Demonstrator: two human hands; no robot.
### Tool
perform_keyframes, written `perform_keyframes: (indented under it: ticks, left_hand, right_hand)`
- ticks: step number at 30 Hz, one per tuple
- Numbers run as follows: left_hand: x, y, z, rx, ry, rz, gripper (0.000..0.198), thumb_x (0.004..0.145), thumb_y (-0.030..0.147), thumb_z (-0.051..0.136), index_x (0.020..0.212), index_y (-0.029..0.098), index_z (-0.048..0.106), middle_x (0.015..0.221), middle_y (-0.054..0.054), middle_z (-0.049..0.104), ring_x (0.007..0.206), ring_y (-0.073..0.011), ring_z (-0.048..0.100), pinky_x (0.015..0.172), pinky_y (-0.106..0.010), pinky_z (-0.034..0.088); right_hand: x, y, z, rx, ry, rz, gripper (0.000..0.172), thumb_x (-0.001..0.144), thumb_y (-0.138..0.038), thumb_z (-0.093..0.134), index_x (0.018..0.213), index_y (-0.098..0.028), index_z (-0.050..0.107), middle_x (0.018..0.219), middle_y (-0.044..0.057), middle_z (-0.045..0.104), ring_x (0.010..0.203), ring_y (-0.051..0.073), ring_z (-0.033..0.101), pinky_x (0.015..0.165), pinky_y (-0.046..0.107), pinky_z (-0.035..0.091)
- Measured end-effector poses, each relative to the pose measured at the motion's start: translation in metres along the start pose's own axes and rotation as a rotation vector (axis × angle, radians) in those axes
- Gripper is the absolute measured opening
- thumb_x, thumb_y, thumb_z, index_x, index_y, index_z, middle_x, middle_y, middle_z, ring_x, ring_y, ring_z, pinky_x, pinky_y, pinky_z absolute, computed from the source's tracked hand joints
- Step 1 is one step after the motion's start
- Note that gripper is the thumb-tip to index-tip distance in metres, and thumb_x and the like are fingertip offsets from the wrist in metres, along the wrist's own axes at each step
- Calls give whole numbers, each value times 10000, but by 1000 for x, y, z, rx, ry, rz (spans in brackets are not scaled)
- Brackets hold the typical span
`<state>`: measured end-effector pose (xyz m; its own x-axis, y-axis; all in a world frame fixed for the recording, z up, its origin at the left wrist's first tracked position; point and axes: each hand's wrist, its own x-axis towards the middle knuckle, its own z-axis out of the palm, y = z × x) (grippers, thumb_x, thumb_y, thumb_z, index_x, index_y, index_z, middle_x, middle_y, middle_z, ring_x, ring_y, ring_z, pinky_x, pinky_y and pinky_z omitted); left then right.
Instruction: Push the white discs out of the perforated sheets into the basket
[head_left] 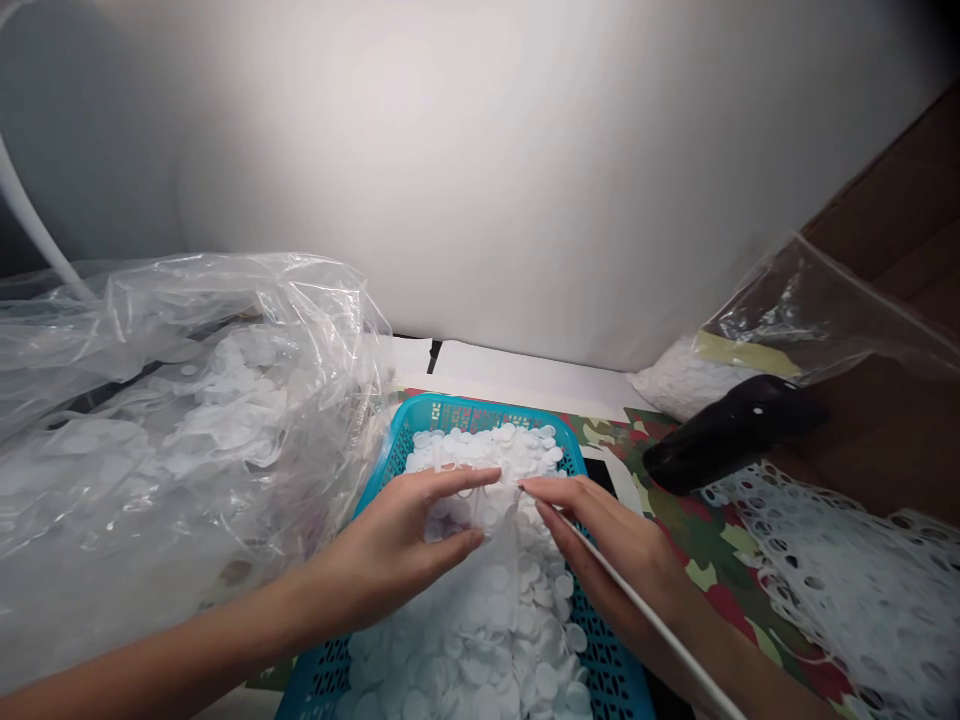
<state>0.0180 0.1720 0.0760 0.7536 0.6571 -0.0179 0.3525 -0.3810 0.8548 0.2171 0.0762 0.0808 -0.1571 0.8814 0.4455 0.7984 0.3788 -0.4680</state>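
A blue plastic basket (417, 405) full of small white round discs (546, 682) sits in front of me. Over its middle, my left hand (409, 535) has its thumb and index finger spread apart; small white strips and a translucent film show around the gap. The other left fingers are hidden. Close by on the right, my right hand (611, 535) is closed on a thin white stick-like tool (651, 612), its tip pointing at the gap between the hands. A translucent plastic sheet (480, 575) hangs below the fingertips over the discs.
A large clear plastic bag (300, 300) with white pieces lies at left. To the right are a black object (731, 430), a bag of white material (686, 380) and perforated white sheets (847, 570). A camouflage-patterned cloth (694, 535) covers the table; a pale wall (480, 180) stands behind.
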Motion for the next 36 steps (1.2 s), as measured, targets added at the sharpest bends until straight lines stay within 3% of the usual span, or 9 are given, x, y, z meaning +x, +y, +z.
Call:
perform_keyframes:
  ticks: [6, 11, 14, 18, 22, 26, 33, 36]
  left_hand:
    - [-2, 0, -1, 11, -2, -13, 451, 829, 288, 601, 1272, 342, 536, 1326, 38, 555, 1239, -212, 489, 1062, -383, 387]
    - [-1, 1, -2, 16, -8, -14, 441, 822, 284, 605, 1256, 340, 552, 1314, 33, 567, 1218, -221, 510, 1046, -384, 406]
    - [-1, 2, -2, 19, 1, -10, 440, 819, 277, 608, 1253, 330, 559, 1300, 25, 579, 1203, -227, 525, 1038, -386, 412]
    - [-1, 2, -2, 19, -7, -2, 450, 827, 287, 608, 1270, 332, 541, 1315, 27, 567, 1206, -215, 520, 1025, -368, 425]
    - [-1, 0, -2, 18, -16, 0, 449, 837, 336, 609, 1277, 356, 524, 1335, 48, 546, 1231, -202, 496, 1029, -351, 418]
    - [0, -1, -2, 31, -19, 2, 449, 841, 349, 606, 1281, 367, 517, 1338, 56, 542, 1245, -200, 484, 1054, -355, 388]
    - [-1, -4, 1, 25, -7, -7, 484, 821, 328, 625, 1292, 336, 512, 1334, 45, 546, 1246, -198, 480, 1057, -342, 383]
    - [-1, -6, 2, 19, -6, -19, 499, 817, 309, 626, 1300, 340, 503, 1339, 52, 540, 1255, -189, 469, 1063, -332, 374]
  right_hand:
    - [3, 6, -17, -80, 34, 107, 205, 947, -187, 443, 1104, -245, 561, 1052, 22, 667, 952, 156, 649, 788, 226, 516]
    - [5, 7, -34, -159, 137, 177, 182, 943, -259, 460, 1061, -250, 598, 986, 28, 695, 845, 180, 678, 767, 279, 535]
    - [5, 5, -39, -128, 38, 151, 163, 924, -252, 485, 1000, -249, 630, 976, 40, 702, 899, 204, 671, 781, 304, 541]
    - [4, -1, -33, 10, -94, 90, 150, 906, -226, 513, 976, -247, 644, 1071, 33, 671, 1021, 187, 630, 864, 286, 514]
    - [4, -11, -23, 147, -137, 119, 158, 904, -181, 509, 996, -222, 631, 988, 16, 685, 919, 133, 650, 772, 199, 523]
    - [4, -17, -15, 174, -188, 111, 162, 906, -172, 508, 1019, -194, 621, 930, 25, 684, 880, 133, 650, 789, 221, 518]
    - [-1, -14, 2, 143, -67, -69, 249, 889, -114, 526, 1113, -171, 619, 1022, 63, 657, 940, 154, 614, 840, 264, 510]
    - [-3, -12, 6, 146, -74, -41, 236, 882, -122, 539, 1089, -172, 643, 978, 65, 634, 880, 151, 608, 790, 264, 520]
